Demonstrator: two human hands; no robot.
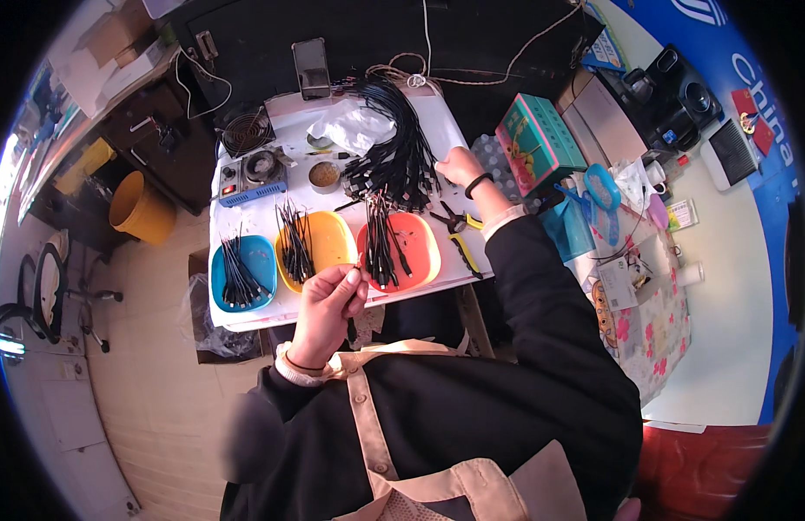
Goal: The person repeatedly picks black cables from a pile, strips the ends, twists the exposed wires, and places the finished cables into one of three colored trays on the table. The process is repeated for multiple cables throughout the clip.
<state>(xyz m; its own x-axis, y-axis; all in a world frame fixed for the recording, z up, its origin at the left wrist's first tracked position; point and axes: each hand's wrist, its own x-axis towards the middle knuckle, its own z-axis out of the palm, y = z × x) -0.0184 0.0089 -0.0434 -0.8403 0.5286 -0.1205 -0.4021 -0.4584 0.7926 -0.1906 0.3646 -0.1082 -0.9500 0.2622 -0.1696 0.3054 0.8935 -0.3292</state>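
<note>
My left hand (331, 300) is closed in a pinch in front of the trays, with thin reddish wire ends of a cable showing above the fingertips. A dark length hangs below that hand. At the right edge of a large bundle of black cables (394, 130), my right hand (460, 167) has its fingers curled together; whatever lies between them is hidden. Short black cables fill part of a blue tray (218, 276), a yellow tray (337, 239) and a red tray (422, 252). Yellow-and-black pliers (459, 239) lie right of the red tray.
Behind the trays stand a small blue-sided heater unit (253, 176), a fan (246, 132), a round tin (324, 177) and white plastic (354, 128). A phone (312, 68) leans at the back. A green-and-pink box (539, 143) is at right, a yellow bin (144, 208) at left.
</note>
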